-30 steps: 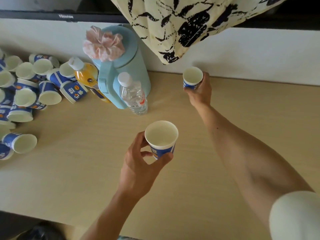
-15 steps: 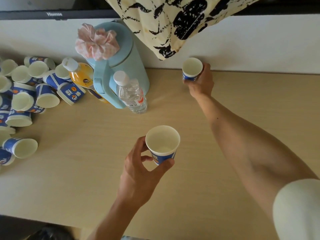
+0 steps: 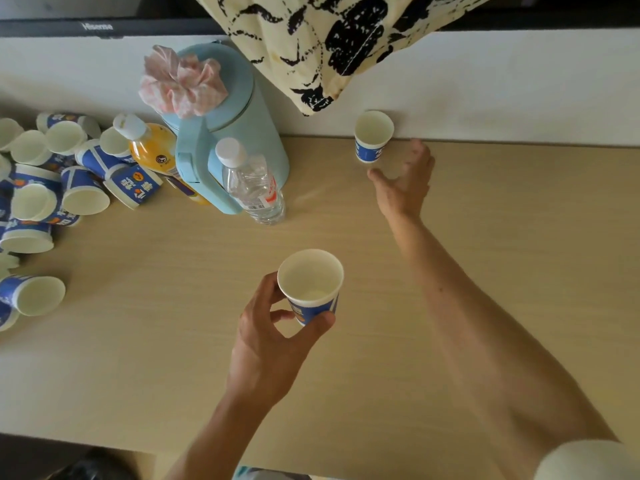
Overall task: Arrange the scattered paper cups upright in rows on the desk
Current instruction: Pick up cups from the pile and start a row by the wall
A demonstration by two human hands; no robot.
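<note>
The left hand (image 3: 273, 337) gripped a cup (image 3: 310, 289) between thumb and curled fingers, mouth up, over the middle of the desk (image 3: 156, 358); whether its base touched the desk could not be told. Farther out, the right hand (image 3: 403, 181) was spread and loose, holding nothing, just beside a second cup (image 3: 373, 136) but apart from it. That cup stood upright at the desk's back edge, by the wall (image 3: 519, 91). At the left lay a pile (image 3: 52, 188) of cups, mostly on their sides. Between the pile and the second cup stood a water bottle (image 3: 252, 185), an orange bottle (image 3: 152, 147) and a blue jug (image 3: 266, 147) with a pink cloth (image 3: 180, 81) on its lid.
</note>
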